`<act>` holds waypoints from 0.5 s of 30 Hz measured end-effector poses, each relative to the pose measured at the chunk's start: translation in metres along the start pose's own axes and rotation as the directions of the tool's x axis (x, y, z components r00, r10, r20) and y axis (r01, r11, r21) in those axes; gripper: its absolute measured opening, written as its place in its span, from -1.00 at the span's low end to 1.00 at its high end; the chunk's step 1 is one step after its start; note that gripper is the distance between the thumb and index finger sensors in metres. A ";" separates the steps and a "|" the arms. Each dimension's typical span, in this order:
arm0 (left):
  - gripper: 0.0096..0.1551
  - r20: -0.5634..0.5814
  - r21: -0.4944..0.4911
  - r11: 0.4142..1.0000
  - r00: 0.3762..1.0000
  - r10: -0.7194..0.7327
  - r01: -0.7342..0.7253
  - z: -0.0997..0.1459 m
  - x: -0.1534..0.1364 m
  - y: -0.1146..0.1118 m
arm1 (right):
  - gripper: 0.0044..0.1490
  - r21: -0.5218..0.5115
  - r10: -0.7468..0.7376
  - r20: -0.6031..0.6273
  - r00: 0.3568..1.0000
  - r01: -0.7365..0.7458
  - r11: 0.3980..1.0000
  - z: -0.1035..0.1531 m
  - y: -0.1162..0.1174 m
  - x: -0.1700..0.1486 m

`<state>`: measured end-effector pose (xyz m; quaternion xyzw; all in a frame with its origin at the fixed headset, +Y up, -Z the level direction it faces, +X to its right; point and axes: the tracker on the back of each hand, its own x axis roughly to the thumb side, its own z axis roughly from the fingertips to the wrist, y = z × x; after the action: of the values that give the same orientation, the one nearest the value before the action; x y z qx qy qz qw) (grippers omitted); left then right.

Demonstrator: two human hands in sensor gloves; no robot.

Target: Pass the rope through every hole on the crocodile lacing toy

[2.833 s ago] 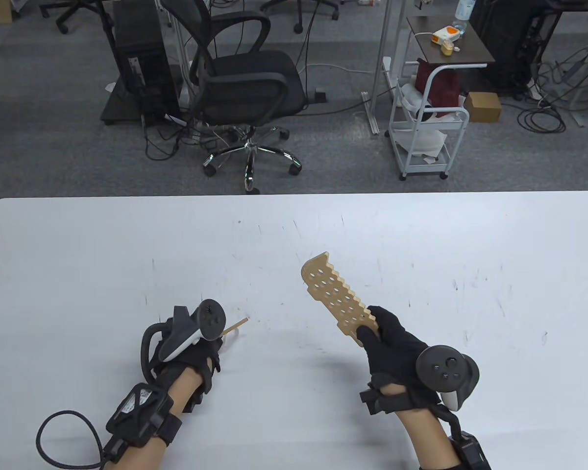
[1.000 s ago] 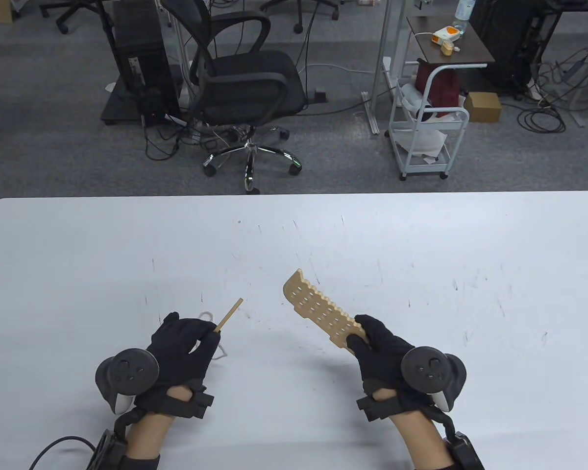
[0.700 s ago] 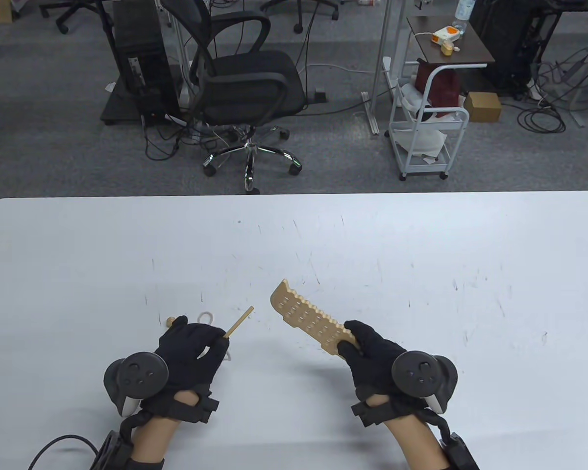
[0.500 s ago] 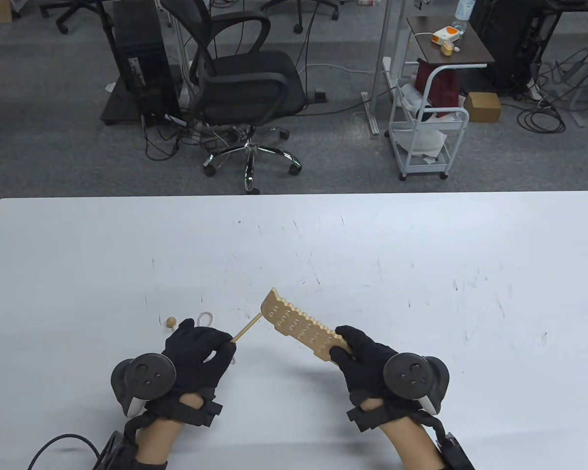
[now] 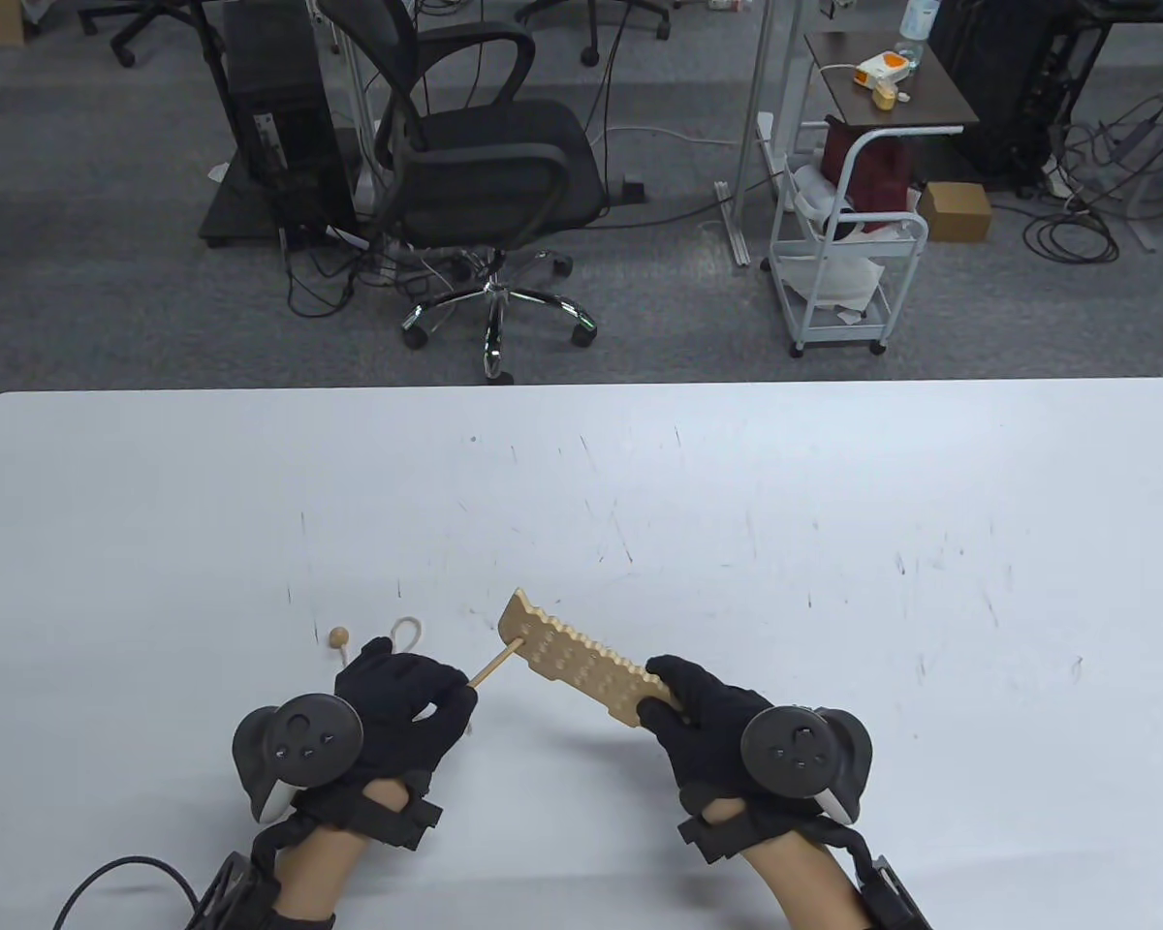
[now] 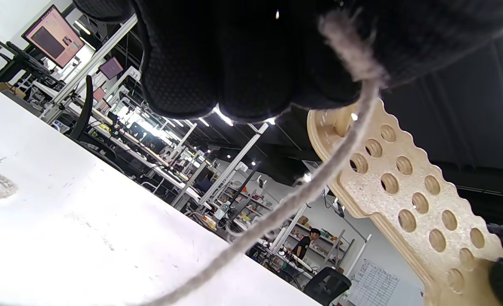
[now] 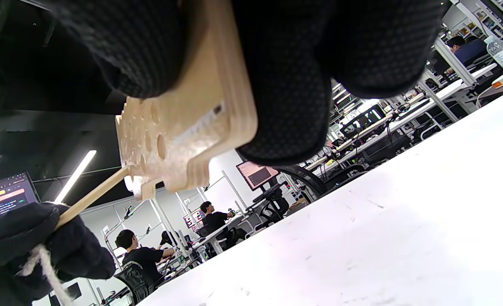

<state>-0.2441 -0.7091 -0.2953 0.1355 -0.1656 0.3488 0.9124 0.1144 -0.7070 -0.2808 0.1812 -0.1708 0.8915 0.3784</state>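
Note:
My right hand [image 5: 703, 717] grips one end of the wooden crocodile lacing board [image 5: 581, 661], held above the table with its many holes [image 6: 408, 187] showing. My left hand [image 5: 407, 693] pinches the wooden needle stick [image 5: 494, 664], whose tip touches the board's far-left end [image 7: 134, 178]. The pale rope [image 6: 315, 187] trails from the stick under my left hand down to the table. A loop of rope [image 5: 407, 632] and a wooden bead [image 5: 338, 636] lie on the table just beyond my left hand.
The white table [image 5: 833, 542] carries small scuff marks. Past its far edge stand a black office chair [image 5: 485, 165] and a white trolley [image 5: 843, 252]. A black cable [image 5: 116, 877] trails from my left wrist.
Both hands have closed toward each other. The board tilted flatter and moved left and nearer; the stick's tip, apart from the board before, now meets its left end. The bead and rope loop became visible.

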 end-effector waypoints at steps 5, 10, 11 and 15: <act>-0.54 0.007 0.014 1.000 1.000 0.003 -0.003 0.001 0.000 0.001 | -0.41 -0.002 0.013 0.011 1.000 -0.013 1.000 0.000 0.000 0.001; -0.53 0.009 0.036 0.999 1.000 -0.015 0.015 0.002 0.000 0.002 | -0.41 0.012 0.017 0.026 1.000 -0.018 1.000 0.001 0.003 0.003; -0.52 0.007 0.042 0.999 1.000 -0.020 0.019 0.002 0.001 0.002 | -0.41 0.016 0.017 0.031 0.999 -0.017 1.000 0.001 0.004 0.004; -0.49 -0.001 0.054 0.998 0.999 -0.032 0.032 0.003 0.001 0.003 | -0.41 0.023 0.009 0.038 0.999 -0.010 1.000 0.002 0.005 0.006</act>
<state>-0.2460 -0.7077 -0.2924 0.1628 -0.1540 0.3383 0.9140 0.1070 -0.7076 -0.2775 0.2015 -0.1686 0.8916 0.3688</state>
